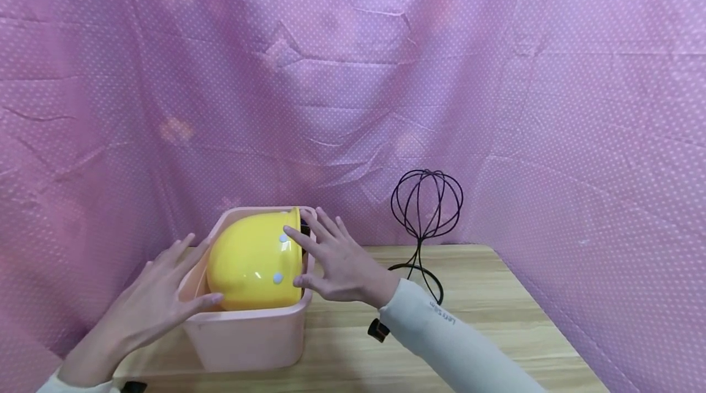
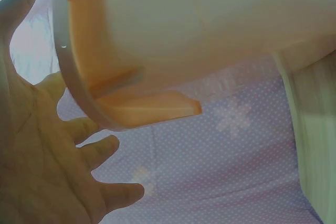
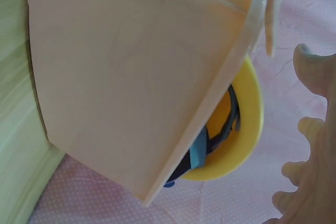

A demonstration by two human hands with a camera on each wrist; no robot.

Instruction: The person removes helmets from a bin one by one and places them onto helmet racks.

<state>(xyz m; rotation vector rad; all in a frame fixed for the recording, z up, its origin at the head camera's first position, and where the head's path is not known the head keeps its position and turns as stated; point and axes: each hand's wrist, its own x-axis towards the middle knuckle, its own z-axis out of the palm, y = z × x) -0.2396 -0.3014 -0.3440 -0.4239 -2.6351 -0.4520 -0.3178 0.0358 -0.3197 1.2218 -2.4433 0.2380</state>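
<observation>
A yellow hard hat [image 1: 248, 261] lies on its side in a pink plastic bin [image 1: 248, 341], its brim facing right and its dome bulging above the bin's rim. Dark straps [image 3: 226, 124] show inside the hat in the right wrist view. My left hand [image 1: 149, 298] is spread at the bin's left rim, thumb near the hat's lower left. Over the brim side hovers my right hand [image 1: 344, 261], fingers spread and extended toward the hat. In the right wrist view that hand stands apart from the hat.
A black wire stand [image 1: 420, 236] with a round cage top stands on the wooden table [image 1: 485, 319], right of the bin and behind my right forearm. Pink dotted cloth [image 1: 353, 105] hangs around the table's back and sides.
</observation>
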